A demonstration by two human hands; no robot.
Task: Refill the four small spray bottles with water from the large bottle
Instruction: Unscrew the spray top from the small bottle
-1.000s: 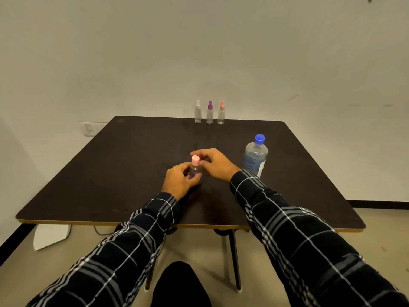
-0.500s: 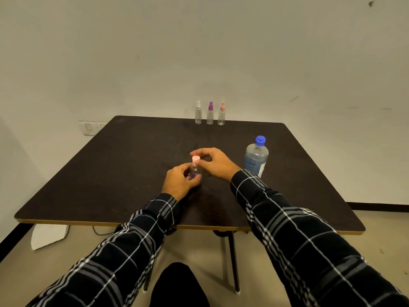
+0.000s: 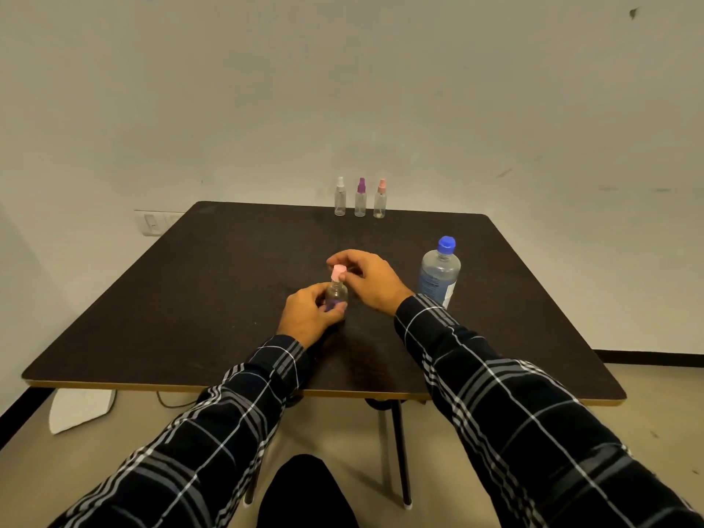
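Table (image 3: 183, 306), dark-topped, carries all items. Large water bottle (image 3: 439, 278) stands upright near the right side, blue cap (image 3: 446, 244) fitted and pointing up, just beside the right forearm.

Right hand (image 3: 371, 280) reaches in from the right; its thumb and forefinger pinch the pink spray head (image 3: 338, 272), and the remaining fingers are curled loosely behind. Left hand (image 3: 309, 316) grips the body of the small spray bottle (image 3: 337, 293), fingers wrapped round its lower half.

This bottle stands at the table's centre, long axis vertical, spray head uppermost. Whether its base touches the tabletop cannot be told.

Three further spray bottles stand upright in a close row at the far edge: white-topped bottle (image 3: 340, 198), purple-topped bottle (image 3: 360, 198), salmon-topped bottle (image 3: 380, 200).

Compared with half a second ago, both hands keep the same grips and the bottle remains upright in the same place.
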